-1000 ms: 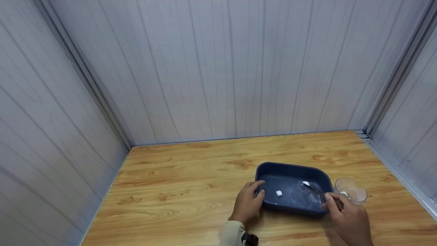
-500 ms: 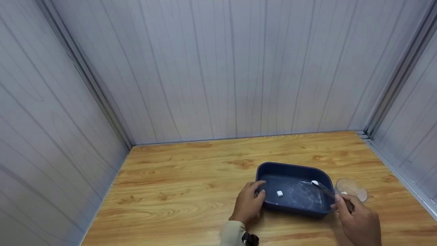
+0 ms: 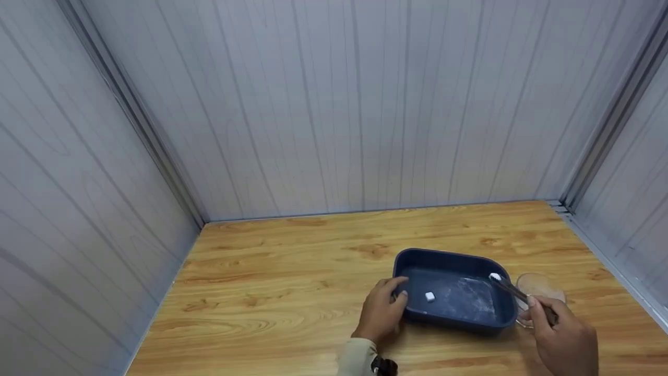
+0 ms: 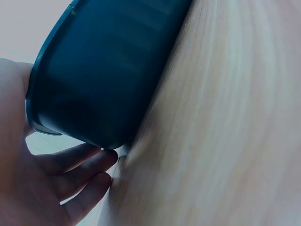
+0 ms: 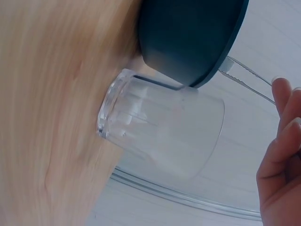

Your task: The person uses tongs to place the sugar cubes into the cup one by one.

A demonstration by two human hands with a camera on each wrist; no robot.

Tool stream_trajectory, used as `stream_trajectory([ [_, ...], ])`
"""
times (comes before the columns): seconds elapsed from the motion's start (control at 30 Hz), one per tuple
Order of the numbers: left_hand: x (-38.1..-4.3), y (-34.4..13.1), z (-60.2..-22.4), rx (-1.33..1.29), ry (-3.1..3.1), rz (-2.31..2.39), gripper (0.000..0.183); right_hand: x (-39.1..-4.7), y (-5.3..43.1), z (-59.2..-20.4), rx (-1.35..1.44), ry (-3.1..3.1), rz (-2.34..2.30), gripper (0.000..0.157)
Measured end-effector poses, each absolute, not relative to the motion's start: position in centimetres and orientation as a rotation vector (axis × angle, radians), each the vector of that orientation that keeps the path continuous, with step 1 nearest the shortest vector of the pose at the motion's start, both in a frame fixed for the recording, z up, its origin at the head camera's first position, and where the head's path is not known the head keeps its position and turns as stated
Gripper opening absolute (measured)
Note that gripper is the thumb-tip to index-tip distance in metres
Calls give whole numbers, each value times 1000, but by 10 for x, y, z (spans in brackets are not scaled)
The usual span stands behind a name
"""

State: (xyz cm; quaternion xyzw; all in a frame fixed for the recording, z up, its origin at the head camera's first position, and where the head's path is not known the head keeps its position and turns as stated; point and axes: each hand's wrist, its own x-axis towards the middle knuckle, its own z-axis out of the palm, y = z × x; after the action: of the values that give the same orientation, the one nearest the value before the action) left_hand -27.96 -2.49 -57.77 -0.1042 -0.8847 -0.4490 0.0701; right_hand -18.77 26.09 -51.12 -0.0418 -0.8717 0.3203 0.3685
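Note:
A dark blue rectangular tub [image 3: 443,279] stands on the wooden table, white powder smeared over its floor. My left hand [image 3: 380,313] holds its left end, fingers at the rim and the outer wall. In the right hand [image 3: 566,334] is a pair of metal tweezers [image 3: 514,290], pinched near their back end. A white cube [image 3: 494,277] sits between the tweezer tips, above the tub's right end. Another white cube [image 3: 429,296] lies on the tub floor near my left hand. A clear glass [image 5: 164,122] stands upright just right of the tub, partly behind the right hand in the head view.
The wooden table [image 3: 271,292] stretches far to the left of the tub. Pale panelled walls [image 3: 334,115] enclose it at the back and both sides. Whitish shapes show low inside the glass in the right wrist view, too blurred to tell.
My right hand has moved right with the tweezers and the white cube, from low over the tub's floor to its right end. The left hand has stayed at the tub.

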Motion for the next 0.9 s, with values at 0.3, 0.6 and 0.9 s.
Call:
stream_trajectory([
  [0.3,-279,-25,-579,-322,-2656,-1361,31,-187,269,-511,-116,-2228,798,11],
  [0.6,-279,-26,-579,-328,-2651,-1364,31,-186,275,-510,-133,-2216,857,11],
  [0.9,-279,-26,-578,-322,-2660,-1383,32,-187,282,-508,-122,-2140,868,12],
])
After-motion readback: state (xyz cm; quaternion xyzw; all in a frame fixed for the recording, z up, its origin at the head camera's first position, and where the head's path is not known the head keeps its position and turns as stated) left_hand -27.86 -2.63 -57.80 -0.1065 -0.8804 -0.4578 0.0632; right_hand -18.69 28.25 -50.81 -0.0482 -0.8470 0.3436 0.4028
